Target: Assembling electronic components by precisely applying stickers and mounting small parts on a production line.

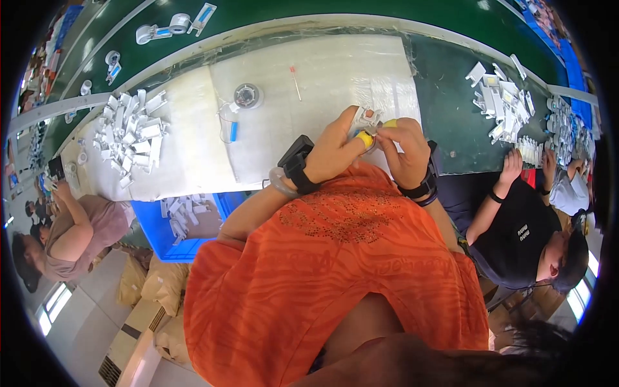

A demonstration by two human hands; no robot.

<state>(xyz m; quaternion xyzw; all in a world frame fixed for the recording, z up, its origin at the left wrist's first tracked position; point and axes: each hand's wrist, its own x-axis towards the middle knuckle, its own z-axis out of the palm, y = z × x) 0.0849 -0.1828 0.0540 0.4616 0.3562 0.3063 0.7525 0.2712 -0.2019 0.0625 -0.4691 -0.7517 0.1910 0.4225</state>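
Close in front of my body, a small white plastic part (366, 117) is held between both hands. My left hand (334, 149) closes around it from the left, with a yellow cover on the thumb tip. From the right, my right hand (407, 149) pinches at the same part, a yellow cover on one finger. A bit of blue shows under the part, but my fingers hide its lower side. Beyond my left hand lies a round white and grey unit (246, 96), a thin wire running by it to a small blue block (233, 131). A thin red-tipped screwdriver (294, 82) lies farther off.
White sheeting (193, 97) covers the bench. Piles of white plastic parts lie at left (132, 132) and right (506, 100). A blue bin (161, 232) with more parts stands below the left edge. People work at both sides; a green belt (271, 13) runs beyond.
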